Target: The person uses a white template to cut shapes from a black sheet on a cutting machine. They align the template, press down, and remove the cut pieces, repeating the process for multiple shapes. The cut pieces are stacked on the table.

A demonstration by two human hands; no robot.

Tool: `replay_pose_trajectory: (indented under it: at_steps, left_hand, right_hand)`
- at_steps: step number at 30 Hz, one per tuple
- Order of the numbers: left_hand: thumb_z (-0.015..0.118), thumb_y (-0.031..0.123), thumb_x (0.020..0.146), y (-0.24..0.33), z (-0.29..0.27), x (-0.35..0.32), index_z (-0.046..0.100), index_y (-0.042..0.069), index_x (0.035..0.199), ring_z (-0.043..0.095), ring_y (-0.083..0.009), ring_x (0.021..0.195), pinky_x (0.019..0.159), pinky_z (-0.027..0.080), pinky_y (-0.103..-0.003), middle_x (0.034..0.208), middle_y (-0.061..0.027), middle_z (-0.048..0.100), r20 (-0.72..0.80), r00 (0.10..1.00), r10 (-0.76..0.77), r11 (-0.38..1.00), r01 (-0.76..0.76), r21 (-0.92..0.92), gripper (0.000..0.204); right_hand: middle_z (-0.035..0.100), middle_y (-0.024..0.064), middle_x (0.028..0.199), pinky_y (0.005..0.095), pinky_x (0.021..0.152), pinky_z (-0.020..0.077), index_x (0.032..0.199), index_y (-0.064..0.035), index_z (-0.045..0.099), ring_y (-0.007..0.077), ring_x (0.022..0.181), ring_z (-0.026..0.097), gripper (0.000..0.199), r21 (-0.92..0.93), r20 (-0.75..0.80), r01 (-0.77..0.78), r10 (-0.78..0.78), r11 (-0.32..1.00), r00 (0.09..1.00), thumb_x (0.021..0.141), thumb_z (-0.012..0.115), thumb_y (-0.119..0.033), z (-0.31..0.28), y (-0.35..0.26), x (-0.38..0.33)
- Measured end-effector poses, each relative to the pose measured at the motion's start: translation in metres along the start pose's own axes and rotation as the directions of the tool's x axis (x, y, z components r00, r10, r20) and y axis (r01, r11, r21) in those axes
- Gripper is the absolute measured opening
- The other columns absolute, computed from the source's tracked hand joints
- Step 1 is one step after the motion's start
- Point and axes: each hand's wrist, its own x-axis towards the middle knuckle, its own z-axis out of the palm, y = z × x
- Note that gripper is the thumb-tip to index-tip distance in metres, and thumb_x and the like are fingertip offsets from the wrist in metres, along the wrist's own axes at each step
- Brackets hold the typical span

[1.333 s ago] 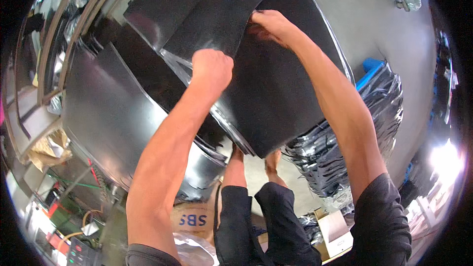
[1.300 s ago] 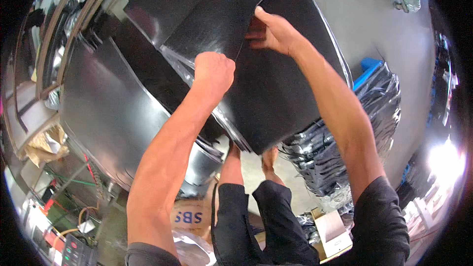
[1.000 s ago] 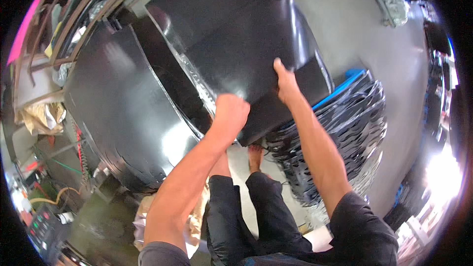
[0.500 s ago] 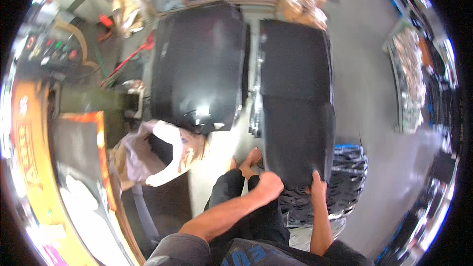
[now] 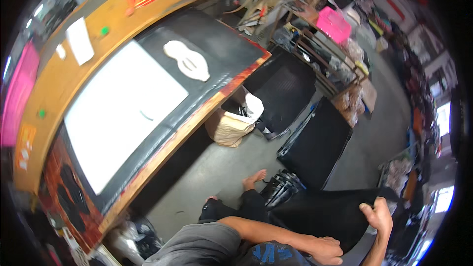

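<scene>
A black sheet (image 5: 315, 212) of flat, flexible material stretches across to the right of my body, bent and lifted off the floor. My right hand (image 5: 378, 215) grips its far right edge, thumb on top. My left hand (image 5: 326, 250) is closed in a fist at the near edge, with the sheet's border running into it; the fingers are partly hidden. Beyond the sheet lies a stack of black sheets (image 5: 320, 143) on the floor, and a second black pile (image 5: 283, 93) is behind it. Crumpled black material (image 5: 283, 188) lies beside my feet.
To the left stands a yellow-framed press (image 5: 167, 7) whose wood-edged table (image 5: 217, 98) bears a white board (image 5: 125, 113) and a pale sole-shaped template (image 5: 187, 60). A beige sack (image 5: 230, 127) stands by it. A rack with a pink basket (image 5: 335, 24) is farther back.
The view has swung left toward the press table. Both hands have carried the black sheet from over the stack round to my right side.
</scene>
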Motion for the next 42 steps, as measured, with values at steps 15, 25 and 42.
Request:
replay_pose_trajectory:
  at_steps: [15, 25, 42]
  left_hand:
    - [0.068, 0.043, 0.101, 0.034, -0.298, -0.534, 0.042, -0.001, 0.162, 0.03, -0.0421, 0.161, 0.127, 0.03, -0.059, 0.171, -0.0273, 0.036, -0.976, 0.155, -0.154, -0.171, 0.969, 0.181, 0.079]
    - [0.036, 0.069, 0.111, 0.07, -0.092, -0.473, 0.045, -0.007, 0.158, 0.055, -0.0327, 0.144, 0.12, 0.044, -0.041, 0.155, -0.0201, 0.057, -0.906, 0.225, -0.359, 0.93, 0.0, -0.368, 0.089]
    - [0.076, 0.027, 0.104, 0.128, 0.009, -0.627, 0.067, -0.001, 0.133, 0.069, -0.0234, 0.113, 0.1, 0.056, -0.042, 0.128, -0.0107, 0.072, -0.562, -0.658, -0.502, 0.862, -0.323, -0.392, 0.042]
  right_hand:
    - [0.059, 0.0096, 0.062, 0.0374, 0.057, 0.046, 0.079, 0.005, 0.065, 0.0168, 0.058, 0.053, 0.032, -0.189, 0.11, 0.274, -0.257, 0.943, 0.96, 0.086, 0.082, -0.022, -0.095, -0.12, -0.133]
    - [0.057, 0.0191, 0.066, 0.0428, 0.058, 0.0464, 0.078, 0.0008, 0.066, 0.0351, 0.057, 0.06, 0.027, -0.216, 0.153, 0.711, -0.696, 0.669, 0.702, 0.087, 0.084, -0.017, -0.089, -0.221, -0.113]
    - [0.07, 0.0214, 0.133, 0.0462, 0.11, 0.0521, 0.138, -0.0038, 0.068, 0.0399, 0.127, 0.065, 0.051, -0.107, -0.309, 0.994, -0.95, -0.012, -0.045, 0.099, 0.074, -0.037, 0.196, -0.639, 0.18]
